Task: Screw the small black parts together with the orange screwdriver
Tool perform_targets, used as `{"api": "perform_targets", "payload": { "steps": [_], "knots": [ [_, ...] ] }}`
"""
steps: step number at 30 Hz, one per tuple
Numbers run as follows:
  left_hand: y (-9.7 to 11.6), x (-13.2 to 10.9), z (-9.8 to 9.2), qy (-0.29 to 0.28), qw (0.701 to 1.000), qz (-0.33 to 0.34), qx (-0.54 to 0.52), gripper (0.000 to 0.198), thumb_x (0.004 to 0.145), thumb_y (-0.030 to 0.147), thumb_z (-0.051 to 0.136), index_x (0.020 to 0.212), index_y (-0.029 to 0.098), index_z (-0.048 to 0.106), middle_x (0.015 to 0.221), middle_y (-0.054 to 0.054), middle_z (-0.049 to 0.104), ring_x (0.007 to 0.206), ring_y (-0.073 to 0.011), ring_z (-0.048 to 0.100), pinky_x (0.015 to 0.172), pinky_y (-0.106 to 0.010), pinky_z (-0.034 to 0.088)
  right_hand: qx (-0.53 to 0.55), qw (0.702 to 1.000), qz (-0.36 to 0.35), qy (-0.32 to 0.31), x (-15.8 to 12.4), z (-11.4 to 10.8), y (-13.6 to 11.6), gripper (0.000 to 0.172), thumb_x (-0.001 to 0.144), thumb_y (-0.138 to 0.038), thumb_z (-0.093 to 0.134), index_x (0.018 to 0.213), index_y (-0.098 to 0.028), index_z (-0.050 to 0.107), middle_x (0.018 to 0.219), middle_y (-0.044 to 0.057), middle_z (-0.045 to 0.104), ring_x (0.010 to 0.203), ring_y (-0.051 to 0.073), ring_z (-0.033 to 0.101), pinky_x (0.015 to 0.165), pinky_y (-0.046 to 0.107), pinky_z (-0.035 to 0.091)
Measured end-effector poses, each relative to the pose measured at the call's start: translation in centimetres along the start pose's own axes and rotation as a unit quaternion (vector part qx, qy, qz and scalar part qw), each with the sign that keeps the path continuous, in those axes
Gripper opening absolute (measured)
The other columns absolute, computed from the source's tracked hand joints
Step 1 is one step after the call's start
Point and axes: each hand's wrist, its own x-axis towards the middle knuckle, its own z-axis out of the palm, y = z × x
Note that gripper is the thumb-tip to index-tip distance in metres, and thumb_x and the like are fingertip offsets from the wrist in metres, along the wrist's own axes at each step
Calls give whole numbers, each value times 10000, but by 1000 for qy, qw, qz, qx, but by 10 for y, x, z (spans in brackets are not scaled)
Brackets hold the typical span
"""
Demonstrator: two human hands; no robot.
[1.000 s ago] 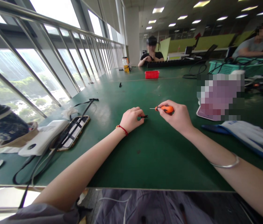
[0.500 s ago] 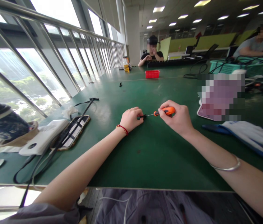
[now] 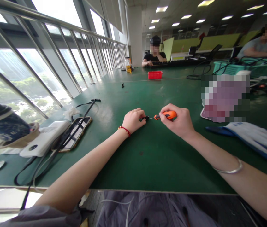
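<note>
**A:** What took up most of the scene?

**B:** A long green table [image 3: 162, 157] ran beside a window railing [image 3: 53, 47]. Two other people sat at its far end and far right side, well apart from the wearer's hands.

**A:** And on the table?

**B:** At the right lay a white and blue work glove [image 3: 254, 140], flat, with a blurred pinkish object [image 3: 223, 97] just behind it. At the left sat a dark cup [image 3: 3, 126], a white power bank [image 3: 44, 138] and a phone [image 3: 75, 134] with a black cable [image 3: 83, 108] across it. Far off stood a small red tray [image 3: 154, 75].

**A:** The hands?

**B:** The left hand [image 3: 133, 120] rested on the table, fingers curled tight, pinching a small black part [image 3: 144, 118] at its fingertips. The right hand [image 3: 179, 121] was closed around an orange-handled screwdriver [image 3: 166, 115], gripping the handle.

**A:** Where was the screwdriver, exactly?

**B:** Mid-table, between the two hands, lying nearly level and pointing left. Its thin shaft reached the black part; the tip appeared to touch it, though it was too small to be sure.
</note>
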Motion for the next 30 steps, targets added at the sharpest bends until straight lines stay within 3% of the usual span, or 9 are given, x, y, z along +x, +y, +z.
{"api": "perform_targets", "payload": {
  "steps": [17, 30],
  "knots": [
    [0, 0, 1, 4, 1000, 5, 0, 92, 708, 220, 529, 749, 190, 606, 831, -9, 631, 759, -159, 592, 643, -260, 443, 1, 999, -39, 39, 0, -1, -1, 80, 740, -238, 578, 669, -206, 558, 613, -17, 630, 498, 104, 541, 516, 217, 405],
    [0, 0, 0, -8, 1000, 6, 11, 97, 718, 220, 524, 767, 197, 604, 853, -16, 634, 774, -166, 594, 656, -266, 454, -8, 1000, -19, 2, -1, -1, -2, 101, 755, -282, 554, 678, -217, 558, 622, -4, 630, 501, 119, 543, 526, 238, 408]
  ]
}}
